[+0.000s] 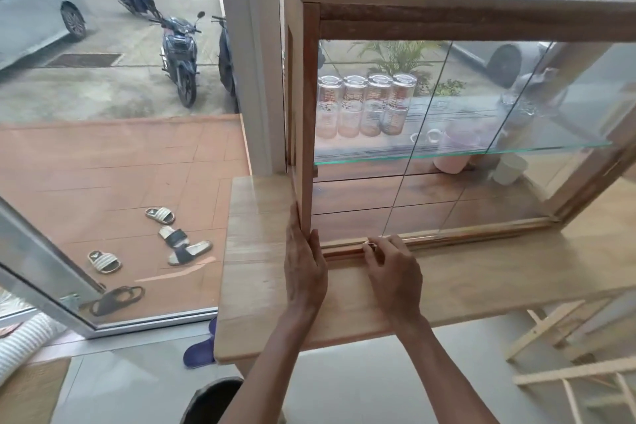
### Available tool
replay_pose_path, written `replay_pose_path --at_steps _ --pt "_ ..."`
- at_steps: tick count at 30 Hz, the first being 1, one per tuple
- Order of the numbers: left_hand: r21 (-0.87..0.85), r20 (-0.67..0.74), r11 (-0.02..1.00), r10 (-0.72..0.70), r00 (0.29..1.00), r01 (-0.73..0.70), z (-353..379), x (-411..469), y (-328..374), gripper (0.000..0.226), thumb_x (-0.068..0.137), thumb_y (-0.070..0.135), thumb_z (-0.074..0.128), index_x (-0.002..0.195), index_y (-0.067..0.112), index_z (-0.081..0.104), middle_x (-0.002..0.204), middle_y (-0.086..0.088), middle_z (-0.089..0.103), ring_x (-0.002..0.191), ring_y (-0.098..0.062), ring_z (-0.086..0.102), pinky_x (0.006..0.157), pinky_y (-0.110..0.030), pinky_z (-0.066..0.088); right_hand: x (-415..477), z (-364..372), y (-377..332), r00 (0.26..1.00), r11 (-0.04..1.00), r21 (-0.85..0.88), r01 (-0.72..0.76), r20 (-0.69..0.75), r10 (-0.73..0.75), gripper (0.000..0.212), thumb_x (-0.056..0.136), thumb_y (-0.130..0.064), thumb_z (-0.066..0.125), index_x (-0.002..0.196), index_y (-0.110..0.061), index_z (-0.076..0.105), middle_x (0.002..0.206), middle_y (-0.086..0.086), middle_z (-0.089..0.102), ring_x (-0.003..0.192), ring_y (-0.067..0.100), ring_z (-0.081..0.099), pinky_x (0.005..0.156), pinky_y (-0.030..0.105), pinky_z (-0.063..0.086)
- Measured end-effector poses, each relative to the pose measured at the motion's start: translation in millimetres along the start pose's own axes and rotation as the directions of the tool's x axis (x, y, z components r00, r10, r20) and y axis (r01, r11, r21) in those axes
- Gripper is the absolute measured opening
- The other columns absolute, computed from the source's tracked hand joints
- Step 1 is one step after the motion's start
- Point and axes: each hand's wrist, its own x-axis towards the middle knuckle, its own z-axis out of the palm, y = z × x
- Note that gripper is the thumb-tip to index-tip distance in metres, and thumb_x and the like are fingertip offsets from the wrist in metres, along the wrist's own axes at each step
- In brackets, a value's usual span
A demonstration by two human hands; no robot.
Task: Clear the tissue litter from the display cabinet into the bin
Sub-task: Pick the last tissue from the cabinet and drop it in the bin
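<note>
Your left hand (304, 268) lies flat, open, bracing the display cabinet (306, 120) corner, so your right hand (392, 272) can pinch the sliding glass's bottom edge. No tissue visible yet; bin (211, 399) waits near, below the table (254, 286).

The display cabinet (447, 21) was a wooden-framed box with sliding glass fronts and a glass shelf, sitting upright on a wooden counter, while the bin (210, 399), dark and round, sat on the floor below.
</note>
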Motion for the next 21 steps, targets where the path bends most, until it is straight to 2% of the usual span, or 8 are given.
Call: replay_pose_path --at_steps 7,15,21 --pt "-0.016 -0.004 1.000 0.009 1.000 -0.010 1 1 -3 0.057 0.101 0.012 0.044 0.154 0.010 0.022 0.153 0.010 0.027 0.137 -0.020 0.040 0.101 -0.006 0.030 9 -3 1 0.996 0.995 -0.062 0.074 0.057 -0.071 0.009 0.092 -0.028 0.069 0.092 -0.023 0.076 0.083 -0.006 0.066 0.074 0.022 0.066 0.059 0.033 0.051" --pt "-0.017 -0.011 1.000 0.010 1.000 -0.010 1 2 -2 0.056 0.101 0.015 0.042 0.154 0.011 0.022 0.154 0.007 0.029 0.139 -0.019 0.040 0.103 -0.029 0.041 21 -10 5 0.975 0.978 -0.094 0.185 0.142 -0.171 0.007 0.091 -0.024 0.070 0.087 -0.022 0.075 0.078 -0.005 0.068 0.072 0.021 0.065 0.058 0.033 0.049" --pt "-0.020 -0.001 1.000 -0.017 1.000 0.017 0 1 -1 0.057 0.102 0.011 0.044 0.154 0.014 0.021 0.156 0.008 0.029 0.139 -0.011 0.038 0.103 -0.024 0.040 26 -12 7 0.953 0.962 -0.094 0.256 0.193 -0.234 0.011 0.094 -0.023 0.066 0.084 -0.020 0.070 0.077 -0.004 0.067 0.069 0.022 0.064 0.057 0.039 0.051"
